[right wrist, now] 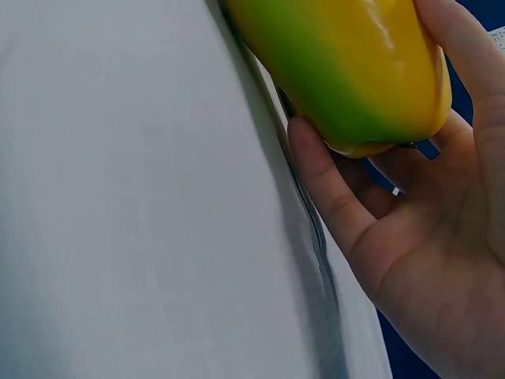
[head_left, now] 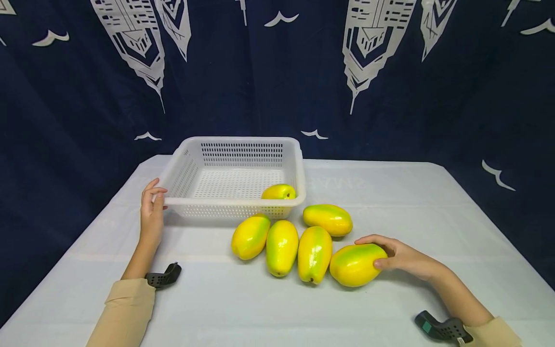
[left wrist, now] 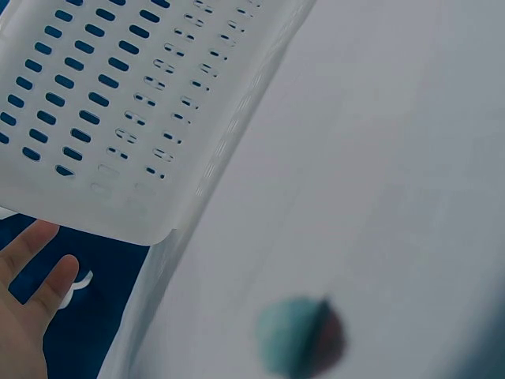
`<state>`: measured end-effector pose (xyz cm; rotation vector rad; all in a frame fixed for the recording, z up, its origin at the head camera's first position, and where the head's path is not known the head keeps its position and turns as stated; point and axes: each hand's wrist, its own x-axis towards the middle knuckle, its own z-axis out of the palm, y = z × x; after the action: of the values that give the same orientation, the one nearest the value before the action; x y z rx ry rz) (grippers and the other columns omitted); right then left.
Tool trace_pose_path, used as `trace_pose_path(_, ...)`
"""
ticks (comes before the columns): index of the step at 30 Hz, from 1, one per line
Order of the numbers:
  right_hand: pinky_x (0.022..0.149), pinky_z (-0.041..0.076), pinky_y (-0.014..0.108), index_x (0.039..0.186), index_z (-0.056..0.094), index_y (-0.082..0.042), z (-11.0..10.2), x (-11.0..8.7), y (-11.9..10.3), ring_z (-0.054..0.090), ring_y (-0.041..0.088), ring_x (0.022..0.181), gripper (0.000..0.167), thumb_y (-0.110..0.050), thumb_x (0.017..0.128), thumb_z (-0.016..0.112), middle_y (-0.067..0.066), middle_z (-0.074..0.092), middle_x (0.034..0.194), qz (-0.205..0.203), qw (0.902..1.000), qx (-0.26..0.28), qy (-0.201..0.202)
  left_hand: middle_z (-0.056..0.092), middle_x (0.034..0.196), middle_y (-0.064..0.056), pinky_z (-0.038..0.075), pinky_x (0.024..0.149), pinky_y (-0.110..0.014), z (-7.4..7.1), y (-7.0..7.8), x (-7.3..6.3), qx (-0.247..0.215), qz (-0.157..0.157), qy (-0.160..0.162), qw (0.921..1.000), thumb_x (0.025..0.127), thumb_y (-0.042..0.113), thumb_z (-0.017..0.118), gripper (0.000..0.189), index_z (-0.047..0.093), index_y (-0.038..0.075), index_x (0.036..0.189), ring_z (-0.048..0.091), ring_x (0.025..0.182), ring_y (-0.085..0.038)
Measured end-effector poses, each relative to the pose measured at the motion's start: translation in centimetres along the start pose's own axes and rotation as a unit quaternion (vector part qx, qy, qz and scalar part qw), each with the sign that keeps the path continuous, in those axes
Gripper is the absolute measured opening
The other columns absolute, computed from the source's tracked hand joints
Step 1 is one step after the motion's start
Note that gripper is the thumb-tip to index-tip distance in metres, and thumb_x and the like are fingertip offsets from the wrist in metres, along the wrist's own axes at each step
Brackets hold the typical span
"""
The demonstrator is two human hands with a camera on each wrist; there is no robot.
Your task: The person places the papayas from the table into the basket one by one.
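My right hand (head_left: 405, 258) grips the rightmost yellow-green papaya (head_left: 353, 267) by its right end, thumb on the near side and fingers over the far side. In the right wrist view the thumb and fingers lie around the end of that papaya (right wrist: 355, 71). At the front left corner of a white perforated basket (head_left: 234, 202), my left hand (head_left: 152, 207) touches the rim with its fingers loosely bent. The left wrist view shows a fingertip at the basket's edge (left wrist: 95, 225), with the thumb apart from it. One papaya (head_left: 277, 192) lies inside the basket's front right corner.
Three more papayas, a left one (head_left: 250, 237), a middle one (head_left: 282, 248) and a right one (head_left: 314, 254), lie in a row before the basket. Another papaya (head_left: 328, 220) lies sideways behind them. The white-covered table (head_left: 208, 303) ends at a dark blue curtain (head_left: 260, 77).
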<state>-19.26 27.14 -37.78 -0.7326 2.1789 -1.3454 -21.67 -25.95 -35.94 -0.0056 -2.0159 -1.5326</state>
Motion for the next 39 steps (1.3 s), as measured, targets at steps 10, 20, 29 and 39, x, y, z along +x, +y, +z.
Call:
trace_pose_path(10,0.089,0.039,0.020,0.132,0.040,-0.006,-0.18,-0.08,0.16,0.046,0.000,0.112,0.045,-0.008,0.088,0.050,-0.014,0.050,0.127,-0.017,0.9993,0.031,-0.012,0.028,0.146,-0.008,0.034,0.078,-0.024,0.01,0.16,-0.07,0.002,0.000,-0.001,1.0000,0.096,0.015,0.035,0.029,0.041,-0.010,0.108,0.031,0.119,-0.004)
trace_pose_path(20,0.088,0.041,0.020,0.133,0.040,-0.006,-0.43,-0.25,0.26,0.047,0.001,0.111,0.044,-0.007,0.089,0.049,-0.015,0.050,0.126,-0.036,0.9985,0.039,-0.017,0.027,0.146,-0.006,0.034,0.078,-0.025,0.01,0.30,-0.09,0.003,-0.003,-0.003,1.0000,0.096,0.015,0.035,0.028,0.041,-0.010,0.109,0.031,0.120,-0.005)
trace_pose_path(29,0.087,0.044,0.023,0.134,0.039,-0.008,-0.63,-0.24,0.25,0.049,0.004,0.111,0.043,-0.009,0.091,0.047,-0.014,0.049,0.128,-0.058,0.9961,0.061,-0.027,0.027,0.146,-0.009,0.034,0.078,-0.025,-0.04,0.17,-0.10,0.001,-0.001,0.000,1.0000,0.096,0.014,0.035,0.028,0.041,-0.011,0.108,0.031,0.119,-0.004)
trace_pose_path(39,0.088,0.042,0.021,0.133,0.040,-0.007,-0.41,-0.38,-0.16,0.049,0.003,0.111,0.042,-0.011,0.092,0.046,-0.013,0.051,0.127,-0.062,0.9967,0.052,-0.007,0.028,0.145,-0.008,0.034,0.078,-0.025,-0.01,0.08,0.03,-0.002,-0.005,0.000,1.0000,0.096,0.016,0.035,0.028,0.041,-0.009,0.107,0.031,0.121,-0.008)
